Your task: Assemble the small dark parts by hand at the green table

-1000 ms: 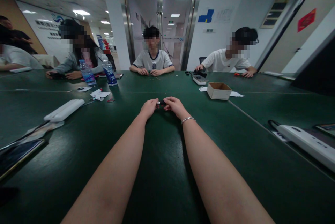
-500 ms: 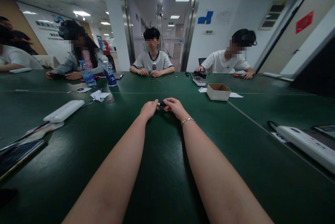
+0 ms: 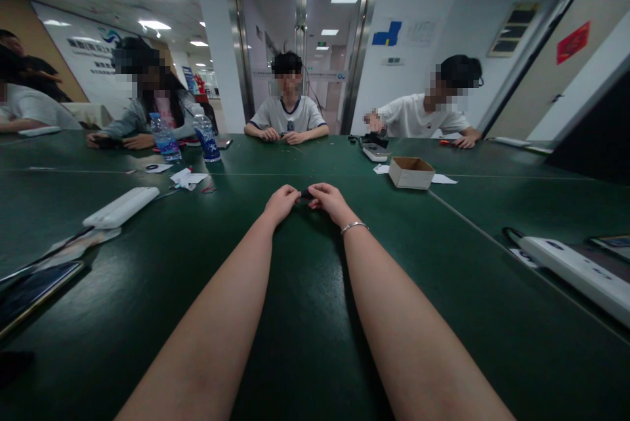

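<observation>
One green table (image 3: 305, 316) carries everything. Beyond the hands on it: three white power strips, one box (image 3: 411, 172), two bottles (image 3: 205, 136). At table centre, left hand (image 3: 281, 202) and right hand (image 3: 329, 200) both pinch one small dark part (image 3: 306, 195) between their fingertips.

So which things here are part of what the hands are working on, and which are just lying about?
In hand:
- small dark part, pinched between left hand and right hand

Lying about:
- cardboard box
- two water bottles
- white power strip
- paper scraps
</observation>
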{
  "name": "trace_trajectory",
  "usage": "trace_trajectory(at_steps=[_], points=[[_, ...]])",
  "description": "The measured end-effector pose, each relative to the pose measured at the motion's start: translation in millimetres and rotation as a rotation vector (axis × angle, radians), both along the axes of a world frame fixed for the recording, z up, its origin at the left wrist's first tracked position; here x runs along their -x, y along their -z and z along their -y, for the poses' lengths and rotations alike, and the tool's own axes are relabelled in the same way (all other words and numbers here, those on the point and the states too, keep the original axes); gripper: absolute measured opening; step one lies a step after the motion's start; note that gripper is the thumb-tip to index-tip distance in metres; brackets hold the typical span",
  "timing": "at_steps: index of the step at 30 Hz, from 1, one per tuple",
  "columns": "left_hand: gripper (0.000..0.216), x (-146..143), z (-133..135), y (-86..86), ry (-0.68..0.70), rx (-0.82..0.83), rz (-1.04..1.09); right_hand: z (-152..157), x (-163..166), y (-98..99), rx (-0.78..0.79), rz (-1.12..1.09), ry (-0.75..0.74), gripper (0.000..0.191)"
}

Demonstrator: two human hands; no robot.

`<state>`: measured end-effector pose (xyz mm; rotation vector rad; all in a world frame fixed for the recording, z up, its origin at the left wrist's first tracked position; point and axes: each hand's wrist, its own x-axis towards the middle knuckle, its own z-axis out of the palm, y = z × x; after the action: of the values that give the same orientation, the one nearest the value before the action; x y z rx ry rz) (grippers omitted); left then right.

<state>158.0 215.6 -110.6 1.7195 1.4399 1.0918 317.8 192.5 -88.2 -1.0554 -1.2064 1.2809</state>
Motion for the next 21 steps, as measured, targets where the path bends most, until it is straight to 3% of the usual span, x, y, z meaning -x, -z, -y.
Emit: trace_trajectory(at_steps=[13,21], points=[[0.016,0.7,-1.8,4.7,0.012,-0.076,0.042,-1.8,1.1,0.4,0.001,0.023,0.003,0.008],[0.019,-0.8,-0.7,0.3,-0.005,-0.007,0.109,-1.8,0.7,1.4,-0.012,0.008,0.0,0.008]])
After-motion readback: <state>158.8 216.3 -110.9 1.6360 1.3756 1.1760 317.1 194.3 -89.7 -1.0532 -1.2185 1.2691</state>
